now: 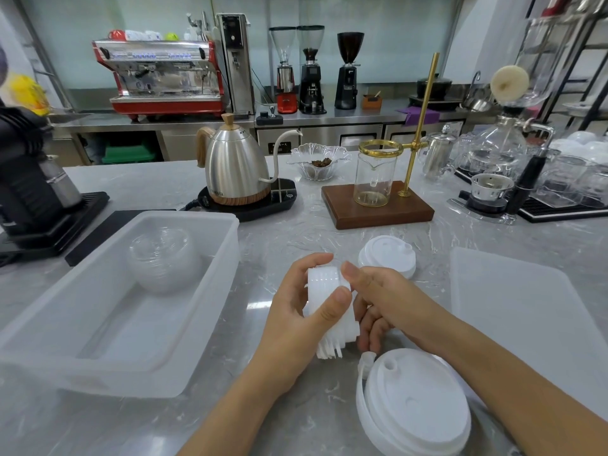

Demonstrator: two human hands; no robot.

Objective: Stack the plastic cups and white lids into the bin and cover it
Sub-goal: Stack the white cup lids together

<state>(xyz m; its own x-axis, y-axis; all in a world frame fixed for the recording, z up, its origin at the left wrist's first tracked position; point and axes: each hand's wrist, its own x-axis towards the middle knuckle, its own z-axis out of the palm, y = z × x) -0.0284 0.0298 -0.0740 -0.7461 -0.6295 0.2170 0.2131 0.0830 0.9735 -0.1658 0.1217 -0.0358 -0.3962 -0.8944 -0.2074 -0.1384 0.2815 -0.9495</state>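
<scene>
- While your left hand [297,319] and right hand [383,302] clamp the lid stack [330,309] edgewise at centre frame, probably squaring it, the bin [184,327] waits lower left.
- Clear cups [161,258] already sit inside; bin cover [523,311] lies right.

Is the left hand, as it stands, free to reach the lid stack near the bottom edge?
Probably not right away: the left hand helps grip a stack of white lids, and the right hand and forearm lie between it and the near lid stack.
</scene>
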